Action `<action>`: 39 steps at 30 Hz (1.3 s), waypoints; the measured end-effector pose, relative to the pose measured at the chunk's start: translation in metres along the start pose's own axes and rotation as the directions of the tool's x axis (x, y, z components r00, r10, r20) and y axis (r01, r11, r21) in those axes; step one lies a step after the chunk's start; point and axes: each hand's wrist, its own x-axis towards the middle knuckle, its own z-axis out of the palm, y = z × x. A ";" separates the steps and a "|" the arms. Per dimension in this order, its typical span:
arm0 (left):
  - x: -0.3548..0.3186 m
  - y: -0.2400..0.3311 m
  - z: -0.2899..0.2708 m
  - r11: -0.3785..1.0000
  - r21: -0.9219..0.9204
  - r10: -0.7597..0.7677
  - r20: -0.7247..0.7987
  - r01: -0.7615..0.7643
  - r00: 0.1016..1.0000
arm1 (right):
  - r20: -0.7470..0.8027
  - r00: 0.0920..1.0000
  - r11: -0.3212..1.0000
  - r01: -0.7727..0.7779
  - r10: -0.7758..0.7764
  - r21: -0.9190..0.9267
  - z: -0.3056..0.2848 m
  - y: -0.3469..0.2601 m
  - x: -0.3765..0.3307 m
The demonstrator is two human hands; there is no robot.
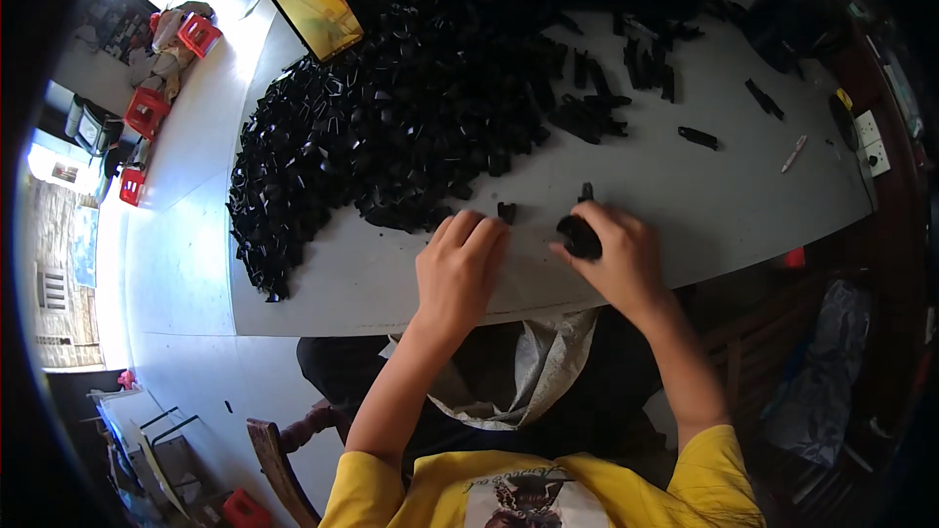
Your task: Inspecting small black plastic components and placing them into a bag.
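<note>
My right hand [628, 259] is closed round a dark, rounded black plastic part [581, 238], thumb on one side and fingers on the other. A narrow black piece [587, 192] sticks up just beyond its fingertips; whether it joins the held part I cannot tell. My left hand [458, 262] rests at the near edge of a large heap of small black plastic pieces [391, 127], its fingers bent together and pointing down. Whatever those fingers hold is hidden beneath them. Beside its fingertips lies one small black piece [506, 213] on the grey table [636, 176].
At the heap's far left a phone [318, 8] with a yellow screen stands propped up. Longer black parts [592, 115] lie right of the heap, with a white pen [794, 154] farther right. A grey cloth sack [528, 372] hangs below the near edge. Red stools [147, 112] stand left.
</note>
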 end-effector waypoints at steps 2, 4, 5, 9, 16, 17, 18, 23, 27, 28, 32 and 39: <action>-0.010 0.005 -0.009 0.977 -0.186 -0.115 -0.053 0.103 0.992 | -0.013 1.000 0.996 0.009 -0.008 0.089 0.001 -0.005 -0.012; -0.018 0.009 -0.019 0.928 -0.330 -0.196 -0.031 0.175 0.980 | -0.035 0.999 0.979 0.027 -0.020 0.201 -0.002 -0.016 -0.019; -0.022 0.011 -0.023 0.851 -0.466 -0.271 0.000 0.240 0.962 | -0.033 0.999 0.979 0.027 -0.020 0.204 -0.003 -0.020 -0.022; -0.039 0.011 -0.033 0.702 -0.649 -0.305 0.098 0.294 0.947 | -0.030 0.999 0.947 0.034 -0.026 0.319 -0.001 -0.028 -0.034; -0.057 0.016 -0.047 0.510 -0.813 -0.275 0.158 0.283 0.949 | 0.035 0.999 0.865 -0.010 -0.009 0.503 -0.019 -0.052 -0.037; -0.057 0.017 -0.052 0.543 -0.794 -0.245 0.162 0.274 0.956 | 0.046 0.992 0.895 0.085 -0.117 0.437 -0.024 -0.054 -0.036; -0.057 0.019 -0.054 0.571 -0.778 -0.212 0.169 0.262 0.963 | 0.069 0.990 0.893 0.080 -0.123 0.444 -0.027 -0.054 -0.037; -0.063 0.029 -0.056 0.497 -0.832 -0.235 0.145 0.247 0.961 | 0.095 0.986 0.905 0.083 -0.134 0.417 -0.036 -0.059 -0.041; -0.066 0.029 -0.057 0.480 -0.855 -0.189 0.121 0.199 0.975 | 0.097 0.975 0.906 0.146 -0.200 0.397 -0.036 -0.060 -0.042; -0.066 0.029 -0.057 0.479 -0.855 -0.189 0.121 0.199 0.975 | 0.098 0.975 0.906 0.145 -0.199 0.396 -0.036 -0.060 -0.043; -0.067 0.031 -0.058 0.550 -0.817 -0.151 0.104 0.171 0.983 | 0.135 0.968 0.916 0.147 -0.210 0.373 -0.039 -0.061 -0.044; -0.065 0.031 -0.063 0.670 -0.730 -0.100 0.091 0.134 0.991 | 0.182 0.957 0.888 0.125 -0.226 0.442 -0.038 -0.058 -0.046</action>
